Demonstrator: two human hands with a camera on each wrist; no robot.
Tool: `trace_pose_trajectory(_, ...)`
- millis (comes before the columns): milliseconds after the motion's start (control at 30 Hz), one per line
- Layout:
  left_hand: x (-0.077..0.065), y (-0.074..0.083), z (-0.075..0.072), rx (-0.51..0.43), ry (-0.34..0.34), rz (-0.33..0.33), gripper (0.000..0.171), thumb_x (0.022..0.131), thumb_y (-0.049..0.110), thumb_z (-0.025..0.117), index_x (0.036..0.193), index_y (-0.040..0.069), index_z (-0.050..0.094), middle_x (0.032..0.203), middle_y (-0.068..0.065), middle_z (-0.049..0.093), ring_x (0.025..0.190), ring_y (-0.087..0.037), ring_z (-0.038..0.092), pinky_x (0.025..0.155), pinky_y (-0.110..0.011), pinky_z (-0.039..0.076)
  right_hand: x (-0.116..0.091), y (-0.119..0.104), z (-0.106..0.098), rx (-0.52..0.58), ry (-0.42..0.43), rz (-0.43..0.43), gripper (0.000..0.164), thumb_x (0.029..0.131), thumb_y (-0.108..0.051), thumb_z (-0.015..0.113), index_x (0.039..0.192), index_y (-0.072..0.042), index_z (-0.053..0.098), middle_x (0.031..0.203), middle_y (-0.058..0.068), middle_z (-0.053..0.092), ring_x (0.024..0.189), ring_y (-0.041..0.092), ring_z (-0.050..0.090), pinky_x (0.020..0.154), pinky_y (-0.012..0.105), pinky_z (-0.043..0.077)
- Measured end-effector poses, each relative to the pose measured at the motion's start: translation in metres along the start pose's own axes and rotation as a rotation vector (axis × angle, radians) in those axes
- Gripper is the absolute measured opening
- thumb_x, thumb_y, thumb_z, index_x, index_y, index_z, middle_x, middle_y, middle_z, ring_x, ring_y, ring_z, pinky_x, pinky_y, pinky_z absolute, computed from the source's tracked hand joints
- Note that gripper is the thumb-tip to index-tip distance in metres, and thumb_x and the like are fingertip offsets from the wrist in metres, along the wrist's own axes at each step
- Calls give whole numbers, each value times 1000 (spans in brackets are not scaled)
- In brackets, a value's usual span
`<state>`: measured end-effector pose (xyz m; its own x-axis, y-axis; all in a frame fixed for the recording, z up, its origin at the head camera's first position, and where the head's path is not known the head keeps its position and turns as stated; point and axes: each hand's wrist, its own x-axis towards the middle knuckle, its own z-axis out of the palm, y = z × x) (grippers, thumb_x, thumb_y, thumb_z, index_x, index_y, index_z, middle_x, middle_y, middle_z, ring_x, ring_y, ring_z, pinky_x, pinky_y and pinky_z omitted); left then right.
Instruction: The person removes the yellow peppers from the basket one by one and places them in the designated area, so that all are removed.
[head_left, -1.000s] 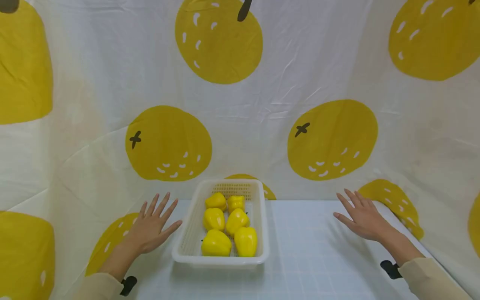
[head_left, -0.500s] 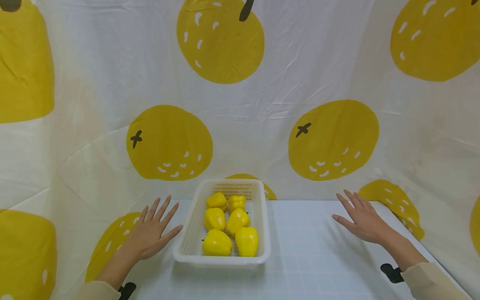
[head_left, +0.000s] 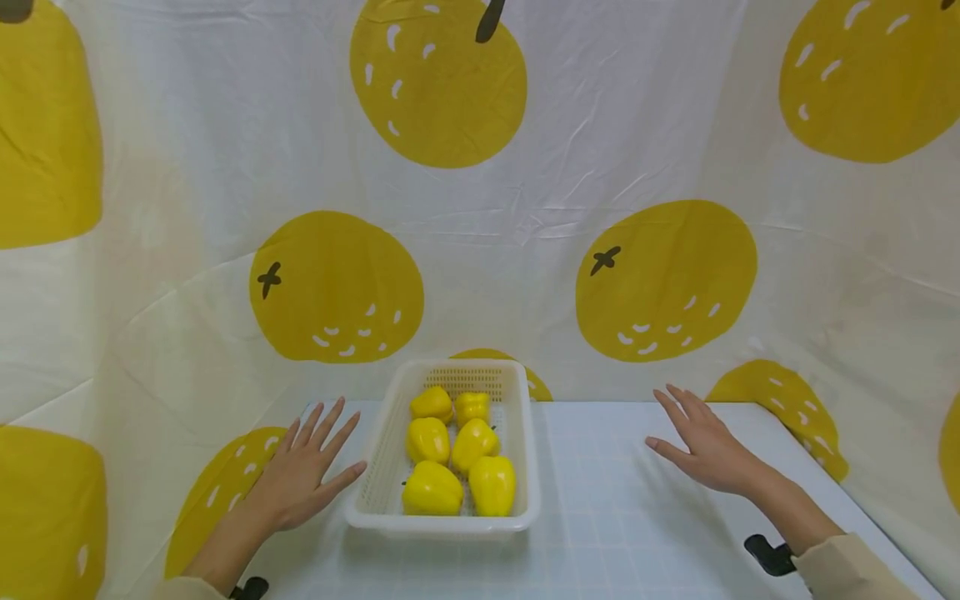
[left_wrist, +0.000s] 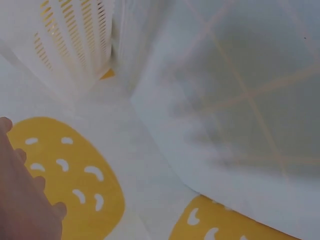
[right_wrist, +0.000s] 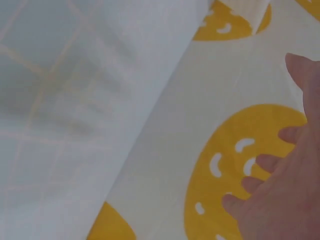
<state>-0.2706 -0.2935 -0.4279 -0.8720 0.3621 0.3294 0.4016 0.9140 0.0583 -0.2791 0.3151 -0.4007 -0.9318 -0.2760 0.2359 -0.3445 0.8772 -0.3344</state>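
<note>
Left hand and right hand, spread and empty, flank a plastic basket of yellow bell peppers, apparently pre-grasp; taking one would call for reaching inward.

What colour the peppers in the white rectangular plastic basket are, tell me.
Yellow: all six glossy peppers, best seen in the head view.

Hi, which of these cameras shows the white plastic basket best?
The head view: it shows nearly the whole rim of the white, rectangular plastic basket and six glossy yellow bell peppers inside. The left wrist view catches only part of its slotted wall; the right wrist view shows none.
</note>
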Motion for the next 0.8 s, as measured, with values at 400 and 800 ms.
trace_pose_trajectory(400,-3,9,0,-87,-2,-2,78,101,63,48,164,23,27,173,-8,9,156,-42,9,123,-40,-16,3,-28,5,-24,-3,-82,88,97,-52,65,161,-8,26,165,23,19,147,49,23,109,75,30)
trace_pose_trajectory(800,-5,18,2,-134,21,10,78,99,61,55,163,24,30,172,-5,16,153,-43,20,115,-71,22,6,-57,15,81,-47,-124,81,97,-46,68,160,-9,31,165,19,24,145,45,30,107,69,39)
